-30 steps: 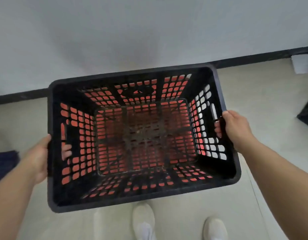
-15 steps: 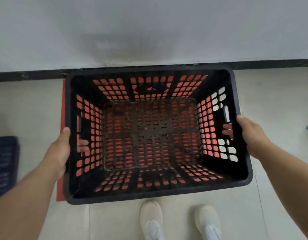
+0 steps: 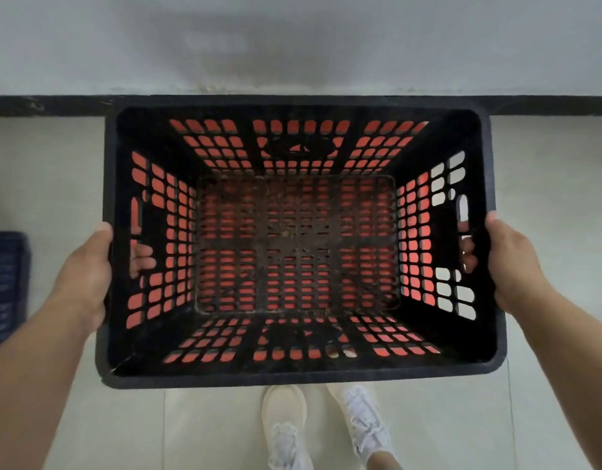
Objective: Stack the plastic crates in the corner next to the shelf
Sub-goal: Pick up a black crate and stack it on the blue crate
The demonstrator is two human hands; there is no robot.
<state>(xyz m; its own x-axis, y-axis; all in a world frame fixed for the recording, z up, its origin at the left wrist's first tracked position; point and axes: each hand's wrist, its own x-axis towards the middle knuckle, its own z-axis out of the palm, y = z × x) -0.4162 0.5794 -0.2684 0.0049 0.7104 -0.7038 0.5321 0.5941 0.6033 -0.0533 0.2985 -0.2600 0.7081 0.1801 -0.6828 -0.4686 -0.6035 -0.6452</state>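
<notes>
I look straight down into a black slotted plastic crate (image 3: pixel 299 371) held level in front of me, its far rim against the wall's dark skirting. My left hand (image 3: pixel 86 276) grips its left handle slot, fingers curled through to the inside. My right hand (image 3: pixel 511 262) grips the right handle slot the same way. A red crate (image 3: pixel 413 239) shows through the black crate's holes, directly underneath; only its colour is visible, and whether the two touch I cannot tell.
A white wall (image 3: pixel 292 45) with black skirting (image 3: pixel 38 106) runs across the top. A dark blue crate (image 3: pixel 4 283) lies on the tiled floor at the far left. My white shoes (image 3: pixel 286 425) stand just behind the black crate.
The black crate has swung square to the wall and moved over the red crate; the red edge seen at its left half a second ago is now covered. Both hands keep their grip.
</notes>
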